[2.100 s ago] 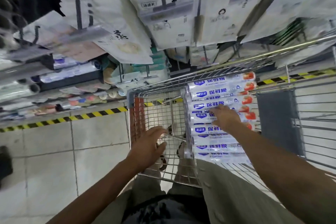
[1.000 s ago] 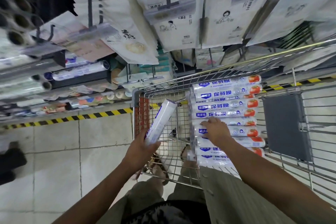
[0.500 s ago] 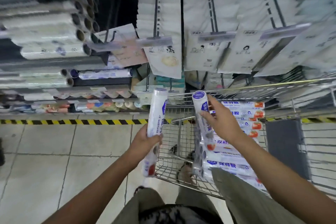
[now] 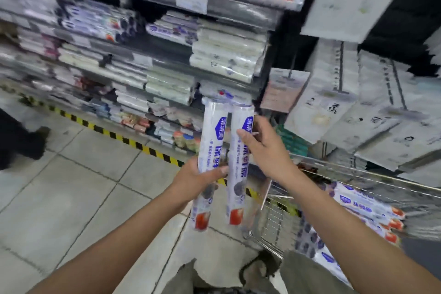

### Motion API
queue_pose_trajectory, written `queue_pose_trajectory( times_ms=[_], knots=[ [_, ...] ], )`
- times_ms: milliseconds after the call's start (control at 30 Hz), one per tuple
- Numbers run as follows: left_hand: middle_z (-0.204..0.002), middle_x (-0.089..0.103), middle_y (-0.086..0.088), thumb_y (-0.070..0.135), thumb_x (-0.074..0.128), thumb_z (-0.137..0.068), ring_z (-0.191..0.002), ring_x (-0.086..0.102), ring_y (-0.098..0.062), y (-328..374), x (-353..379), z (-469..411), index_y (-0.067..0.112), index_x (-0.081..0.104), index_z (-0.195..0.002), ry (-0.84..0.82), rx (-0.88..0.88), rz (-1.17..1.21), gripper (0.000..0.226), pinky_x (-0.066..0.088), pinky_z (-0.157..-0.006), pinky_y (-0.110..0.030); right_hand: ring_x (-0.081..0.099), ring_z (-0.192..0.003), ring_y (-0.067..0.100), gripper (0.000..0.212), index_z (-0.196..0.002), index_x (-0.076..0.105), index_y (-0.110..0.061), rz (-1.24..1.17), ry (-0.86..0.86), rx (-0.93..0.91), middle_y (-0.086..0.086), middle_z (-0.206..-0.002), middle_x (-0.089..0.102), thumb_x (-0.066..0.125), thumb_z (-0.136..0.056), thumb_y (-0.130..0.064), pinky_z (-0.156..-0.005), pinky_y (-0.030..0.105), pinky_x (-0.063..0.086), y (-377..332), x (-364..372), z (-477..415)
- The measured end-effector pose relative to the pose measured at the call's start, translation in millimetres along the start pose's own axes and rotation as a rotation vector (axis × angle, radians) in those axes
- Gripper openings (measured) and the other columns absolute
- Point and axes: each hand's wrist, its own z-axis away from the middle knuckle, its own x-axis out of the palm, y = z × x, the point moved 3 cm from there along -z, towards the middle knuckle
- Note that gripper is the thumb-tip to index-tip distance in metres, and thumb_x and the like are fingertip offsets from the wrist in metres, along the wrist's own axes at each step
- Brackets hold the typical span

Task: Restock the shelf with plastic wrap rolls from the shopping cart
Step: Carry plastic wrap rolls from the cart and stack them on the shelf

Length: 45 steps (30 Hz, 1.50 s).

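Note:
Two white plastic wrap rolls with blue labels and red ends stand upright side by side in front of me. My left hand (image 4: 198, 179) grips the left roll (image 4: 211, 136) around its middle. My right hand (image 4: 262, 148) holds the right roll (image 4: 238, 174) near its upper part, touching the other roll. The wire shopping cart (image 4: 358, 174) is at the lower right, with several more rolls (image 4: 365, 205) lying in it. The shelf (image 4: 148, 50) with stacked rolls rises ahead on the left. The frame is blurred.
White hanging packages (image 4: 346, 102) fill the rack on the right above the cart. A yellow-black floor stripe (image 4: 119, 138) runs along the shelf base. A dark shape (image 4: 19, 143) stands on the tiled floor at the far left.
Both hands lifted a roll out of the cart and brought the two together upright. My view swung up and left toward the shelf.

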Motion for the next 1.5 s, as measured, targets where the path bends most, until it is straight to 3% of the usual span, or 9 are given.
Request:
queue_pose_trajectory(
  times_ms=[133,333,567,700,833,1033,1167,1333,1500],
  knots=[
    [-0.104,0.075,-0.019,0.036,0.083,-0.085,-0.098,0.069,-0.05,-17,-86,44,0.018,0.072,-0.111,0.117,0.054,0.065,0.033,0.059,-0.079,-0.065,0.067,-0.097,-0.001,0.037,-0.128,0.053,-0.025,0.004,-0.098,-0.055,-0.016,-0.11,0.069,0.061,-0.098,-0.043,-0.081,0.027,0.055,-51,97,-5],
    [-0.1,0.08,-0.002,0.024,0.08,-0.088,-0.09,0.078,-0.024,-35,-178,95,0.018,0.072,-0.11,0.306,0.031,0.146,0.025,0.061,-0.088,-0.054,0.069,-0.094,-0.001,0.034,-0.128,0.052,-0.027,-0.038,-0.245,-0.076,-0.014,-0.111,0.07,0.061,-0.098,-0.041,-0.076,0.026,0.06,-109,210,-13],
    [-0.098,0.08,0.0,0.027,0.079,-0.088,-0.086,0.078,-0.021,-33,-250,91,0.018,0.067,-0.114,0.407,0.023,0.185,0.031,0.064,-0.081,-0.047,0.07,-0.101,0.005,0.031,-0.125,0.057,-0.031,-0.124,-0.344,-0.087,-0.012,-0.115,0.07,0.065,-0.096,-0.038,-0.085,0.038,0.061,-143,282,-48],
    [-0.099,0.08,0.0,0.024,0.078,-0.089,-0.086,0.078,-0.022,-24,-288,62,0.019,0.069,-0.114,0.461,0.037,0.22,0.027,0.064,-0.078,-0.046,0.072,-0.094,0.008,0.031,-0.132,0.058,-0.022,-0.276,-0.379,-0.007,-0.004,-0.111,0.073,0.055,-0.103,-0.032,-0.078,0.03,0.06,-144,305,-88],
    [-0.105,0.08,-0.004,0.018,0.077,-0.09,-0.093,0.077,-0.026,-7,-328,19,0.015,0.071,-0.115,0.465,0.067,0.293,0.025,0.062,-0.085,-0.048,0.07,-0.105,0.019,0.023,-0.122,0.064,-0.031,-0.233,-0.412,0.023,-0.009,-0.108,0.073,0.051,-0.104,-0.036,-0.089,0.042,0.059,-131,326,-143],
    [-0.112,0.078,-0.006,0.012,0.073,-0.092,-0.101,0.076,-0.026,47,-383,-59,0.014,0.069,-0.121,0.458,0.158,0.38,0.029,0.062,-0.081,-0.035,0.071,-0.104,0.011,0.018,-0.115,0.066,-0.036,-0.193,-0.515,0.047,-0.015,-0.11,0.074,0.053,-0.105,-0.028,-0.079,0.026,0.056,-133,350,-218],
    [-0.114,0.078,-0.009,0.008,0.071,-0.093,-0.103,0.075,-0.031,81,-417,-106,0.013,0.068,-0.124,0.468,0.221,0.478,0.031,0.062,-0.084,-0.042,0.068,-0.11,0.01,0.025,-0.126,0.064,-0.033,-0.16,-0.53,-0.059,-0.013,-0.12,0.071,0.056,-0.103,-0.03,-0.091,0.036,0.057,-155,360,-272],
    [-0.118,0.076,-0.01,0.015,0.073,-0.092,-0.11,0.072,-0.033,123,-468,-150,0.014,0.067,-0.126,0.453,0.304,0.516,0.035,0.055,-0.099,-0.055,0.067,-0.105,0.003,0.031,-0.126,0.06,-0.043,-0.141,-0.5,-0.191,-0.014,-0.12,0.068,0.062,-0.099,-0.026,-0.078,0.023,0.057,-198,375,-332],
    [-0.114,0.077,-0.008,0.012,0.07,-0.094,-0.103,0.075,-0.029,173,-521,-190,0.016,0.068,-0.121,0.409,0.412,0.54,0.028,0.061,-0.081,-0.042,0.063,-0.112,0.001,0.036,-0.122,0.057,-0.053,-0.096,-0.4,-0.265,-0.015,-0.127,0.063,0.071,-0.09,-0.043,-0.094,0.032,0.056,-234,397,-393]
  ],
)
